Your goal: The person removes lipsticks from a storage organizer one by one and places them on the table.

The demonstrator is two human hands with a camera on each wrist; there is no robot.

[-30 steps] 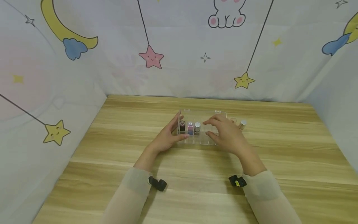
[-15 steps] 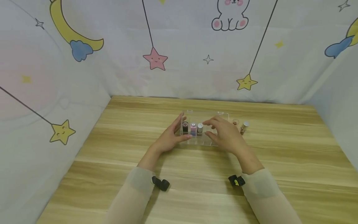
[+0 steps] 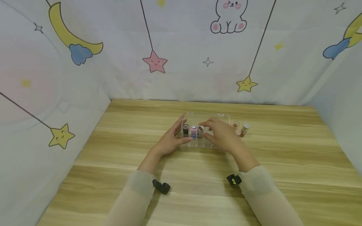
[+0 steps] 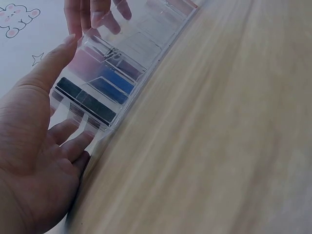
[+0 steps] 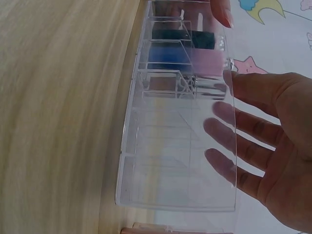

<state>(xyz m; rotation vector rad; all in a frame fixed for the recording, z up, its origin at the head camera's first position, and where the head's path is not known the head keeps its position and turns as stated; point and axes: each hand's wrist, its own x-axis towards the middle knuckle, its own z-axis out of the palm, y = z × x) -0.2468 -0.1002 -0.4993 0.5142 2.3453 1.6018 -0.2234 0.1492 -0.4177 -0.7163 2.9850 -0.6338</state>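
Observation:
My left hand (image 3: 168, 142) grips the left end of a clear compartmented lipstick box (image 5: 165, 139), thumb across the front and fingers behind. Three lipsticks stand upright in its left compartments: a black one (image 4: 85, 102), a pink-and-blue one (image 5: 208, 61) and a silver-topped one (image 5: 209, 88). My right hand (image 3: 223, 135) reaches over the box, pinching the top of the silver-topped lipstick between thumb and index finger. Its other fingers (image 5: 219, 134) spread behind the clear back wall.
On the wooden table (image 3: 181, 204), just right of the box, stand a silver-capped lipstick (image 3: 245, 128) and a small clear-topped item (image 3: 236, 124), both partly behind the right hand. A white cartoon-printed curtain (image 3: 186, 81) hangs behind the table.
The right hand has moved a little left, its thumb and index finger closing round the silver-topped lipstick, whose top now looks dark. The left hand keeps its grip on the box.

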